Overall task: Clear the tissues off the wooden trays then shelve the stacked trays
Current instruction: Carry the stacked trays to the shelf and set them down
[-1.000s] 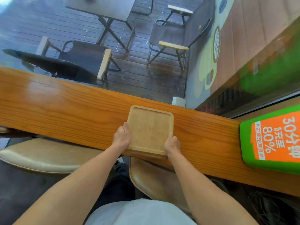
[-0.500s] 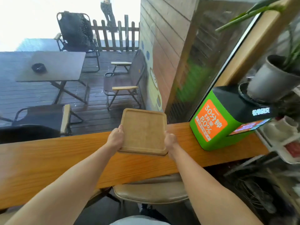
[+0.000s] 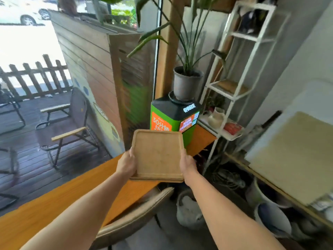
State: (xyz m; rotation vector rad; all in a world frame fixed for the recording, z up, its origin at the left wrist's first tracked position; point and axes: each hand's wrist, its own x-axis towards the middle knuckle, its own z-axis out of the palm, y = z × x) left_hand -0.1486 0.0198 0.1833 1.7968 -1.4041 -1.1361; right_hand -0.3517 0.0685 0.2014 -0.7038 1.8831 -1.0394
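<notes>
Stacked trays (image 3: 157, 152) held in the air above the right end of the table (image 3: 59, 202), top face bare. Left hand (image 3: 126, 164) closed on the stack's left edge, right hand (image 3: 188, 164) closed on its right edge. Green box (image 3: 167, 117) just behind the stack, potted plant (image 3: 186, 83) on top of it. White shelf (image 3: 232, 91) stands to the right. Chair (image 3: 133, 221) beneath the table edge.
</notes>
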